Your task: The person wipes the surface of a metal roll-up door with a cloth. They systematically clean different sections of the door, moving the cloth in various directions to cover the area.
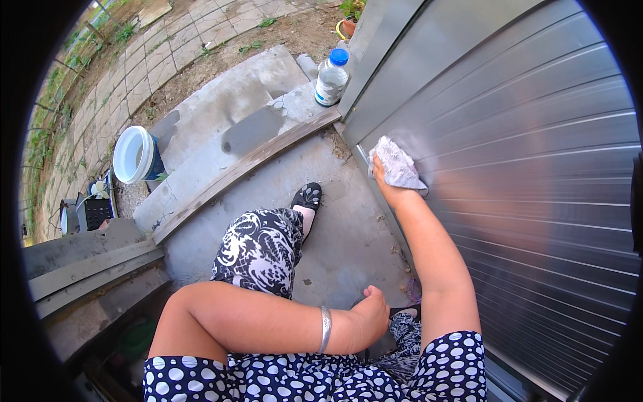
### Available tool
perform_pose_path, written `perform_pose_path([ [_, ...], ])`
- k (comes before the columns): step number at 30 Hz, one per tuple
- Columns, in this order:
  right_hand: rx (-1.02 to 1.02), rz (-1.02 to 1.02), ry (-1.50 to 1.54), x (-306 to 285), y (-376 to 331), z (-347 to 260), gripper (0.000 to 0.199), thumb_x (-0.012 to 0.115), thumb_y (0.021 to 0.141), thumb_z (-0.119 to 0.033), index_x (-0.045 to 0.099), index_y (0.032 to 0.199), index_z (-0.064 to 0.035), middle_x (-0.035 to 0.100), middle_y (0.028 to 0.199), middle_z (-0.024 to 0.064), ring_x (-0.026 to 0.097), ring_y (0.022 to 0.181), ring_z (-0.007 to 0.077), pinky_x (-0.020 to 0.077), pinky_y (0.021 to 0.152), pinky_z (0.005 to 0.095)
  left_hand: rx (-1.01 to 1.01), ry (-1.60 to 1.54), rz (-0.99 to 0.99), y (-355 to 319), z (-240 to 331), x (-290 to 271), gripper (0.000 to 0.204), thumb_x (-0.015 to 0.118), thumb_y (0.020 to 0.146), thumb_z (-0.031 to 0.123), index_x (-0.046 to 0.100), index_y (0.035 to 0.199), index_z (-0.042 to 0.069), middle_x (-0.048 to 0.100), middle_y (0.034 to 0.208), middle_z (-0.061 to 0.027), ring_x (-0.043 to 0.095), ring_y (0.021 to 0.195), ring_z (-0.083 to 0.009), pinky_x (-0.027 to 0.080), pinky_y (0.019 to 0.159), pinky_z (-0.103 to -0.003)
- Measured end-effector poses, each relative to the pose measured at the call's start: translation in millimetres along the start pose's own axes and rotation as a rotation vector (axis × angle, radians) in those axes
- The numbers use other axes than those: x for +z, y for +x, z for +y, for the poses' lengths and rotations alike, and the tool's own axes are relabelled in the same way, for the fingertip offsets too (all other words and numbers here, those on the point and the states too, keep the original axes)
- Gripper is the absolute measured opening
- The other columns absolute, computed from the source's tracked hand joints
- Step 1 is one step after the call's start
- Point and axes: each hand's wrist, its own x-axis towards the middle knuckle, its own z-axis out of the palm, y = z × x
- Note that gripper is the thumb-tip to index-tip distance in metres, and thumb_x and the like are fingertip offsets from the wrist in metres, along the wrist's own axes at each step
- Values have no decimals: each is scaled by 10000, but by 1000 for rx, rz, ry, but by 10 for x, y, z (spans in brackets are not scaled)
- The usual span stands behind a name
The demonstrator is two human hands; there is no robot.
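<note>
My right hand (384,179) grips a whitish, fluffy cleaning cloth (395,163) and presses it against the ribbed metal door (529,174) near its lower left edge. Around the cloth the metal looks smeared and dull. My left forearm, with a silver bangle on the wrist, crosses in front of my body. At its end my left hand (370,318) is curled closed by my knee; its palm side is hidden, so what it may hold cannot be made out.
A clear bottle with a blue cap (331,78) stands on the concrete step beside the door frame. Further left is a white and blue bucket (133,155). A wooden sill (248,173) runs across the threshold. A black crate (94,211) sits at the far left.
</note>
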Motion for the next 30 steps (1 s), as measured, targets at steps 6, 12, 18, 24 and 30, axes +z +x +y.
perform_pose_path([
  [6, 315, -348, 212, 371, -158, -124, 449, 419, 915, -236, 419, 1336, -83, 479, 1325, 145, 457, 1224, 297, 374, 1021, 383, -5, -2, 13, -39, -36, -1, 378, 491, 861, 262, 581, 1159, 48, 604, 1122, -126, 597, 981, -283, 409, 869, -456],
  [12, 290, -254, 164, 10, -370, -113, 485, 405, 928, -299, 405, 1361, -81, 480, 1329, 147, 434, 1245, 285, 334, 1047, 373, 13, 11, 19, -23, -33, -10, 381, 515, 849, 267, 586, 1159, 57, 611, 1116, -120, 602, 980, -281, 413, 860, -455],
  [18, -9, 165, -251, -1758, -478, -225, 329, 540, 895, -233, 589, 1183, -80, 466, 1359, 130, 430, 1251, 310, 300, 1067, 374, 21, -19, -65, 151, -33, -7, 371, 564, 826, 268, 613, 1140, 75, 621, 1118, -110, 605, 996, -287, 418, 857, -452],
  [24, -179, 606, -619, -3812, -582, -302, 521, 465, 724, 146, 569, 1182, -81, 484, 1316, 78, 418, 1264, 266, 297, 1073, 385, -71, -48, -130, 228, -102, 77, 368, 619, 794, 280, 647, 1101, 79, 628, 1122, -112, 613, 995, -307, 426, 852, -468],
  [30, -107, 728, -969, -4428, -730, -173, 508, 545, 753, 94, 581, 1194, -156, 523, 1279, 26, 469, 1198, 240, 344, 1036, 371, -17, 5, -119, 352, -7, 6, 378, 619, 787, 270, 647, 1100, 62, 628, 1115, -128, 619, 982, -317, 430, 854, -469],
])
